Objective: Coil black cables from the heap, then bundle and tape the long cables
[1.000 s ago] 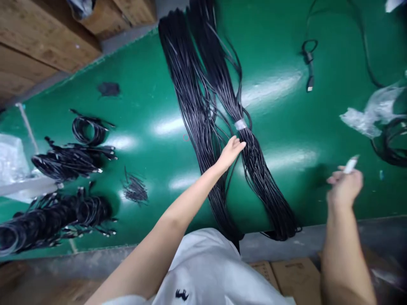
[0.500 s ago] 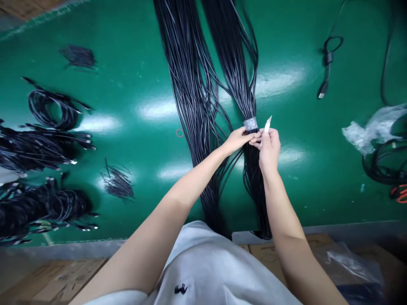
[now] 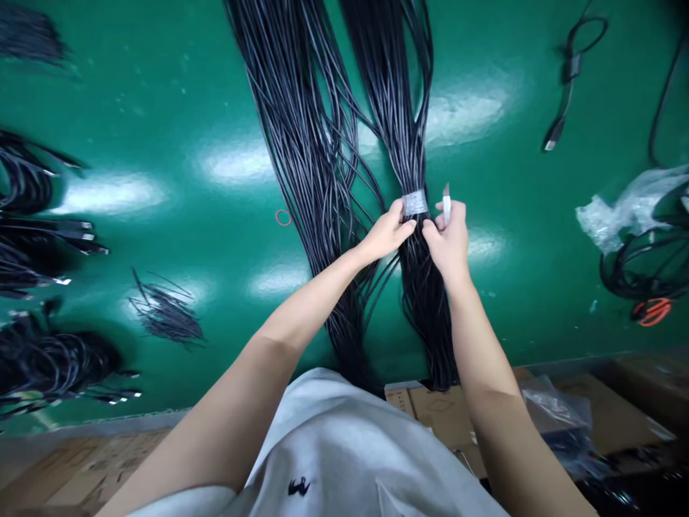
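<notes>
A thick bundle of black cables (image 3: 401,143) runs down the table, bound by a band of clear plastic wrap (image 3: 414,202). My left hand (image 3: 388,231) grips the bundle from its left side at the band, thumb on the cables just below it and some fingers hidden. A small white-handled craft knife (image 3: 446,205) is in my right hand (image 3: 449,233), its blade pointing up and away from me. The right thumb touches the bundle's right side below the band. Left of it lies a second, looser bundle of black cables (image 3: 293,136).
Coiled black cables (image 3: 59,362) and loose black ties (image 3: 169,312) lie at the left. A red ring (image 3: 283,217) rests beside the looser bundle. At the right are a USB cable (image 3: 563,100), crumpled plastic (image 3: 619,212) and orange-handled scissors (image 3: 652,311). Cardboard boxes (image 3: 441,413) stand below the table edge.
My hands have moved apart: the left thumb now rests on the cables, and the right hand has shifted to the bundle's right side with the knife. The view has shifted slightly.
</notes>
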